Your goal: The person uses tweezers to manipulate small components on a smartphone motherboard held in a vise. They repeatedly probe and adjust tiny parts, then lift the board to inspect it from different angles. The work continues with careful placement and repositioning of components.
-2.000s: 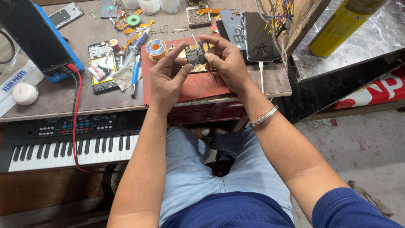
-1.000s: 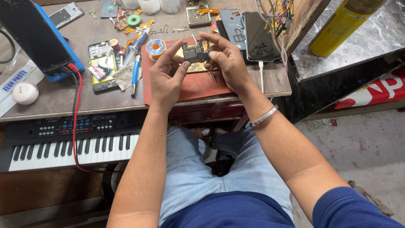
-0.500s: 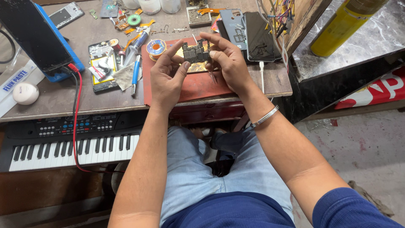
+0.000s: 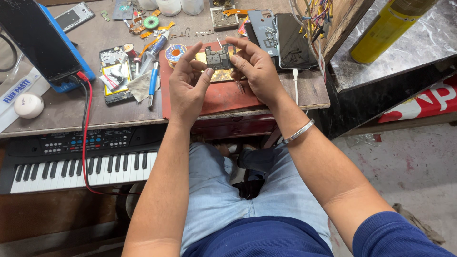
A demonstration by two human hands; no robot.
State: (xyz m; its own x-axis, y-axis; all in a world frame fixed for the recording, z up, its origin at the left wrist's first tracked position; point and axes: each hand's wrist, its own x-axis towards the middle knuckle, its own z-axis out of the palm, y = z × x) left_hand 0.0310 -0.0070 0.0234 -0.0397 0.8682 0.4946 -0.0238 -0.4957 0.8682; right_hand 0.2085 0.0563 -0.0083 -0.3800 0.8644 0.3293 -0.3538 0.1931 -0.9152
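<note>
A small circuit board point(image 4: 219, 58) is pinched between both hands above the red mat point(image 4: 223, 95) on the workbench point(image 4: 66, 107). The left hand point(image 4: 188, 85) grips its left end, the right hand point(image 4: 257, 69) its right end, so its long axis runs side to side between them, equally near each.

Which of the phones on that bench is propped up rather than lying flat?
The large black-screened phone leaning on the blue stand at far left; the dark phone beside the right hand lies flat.
</note>
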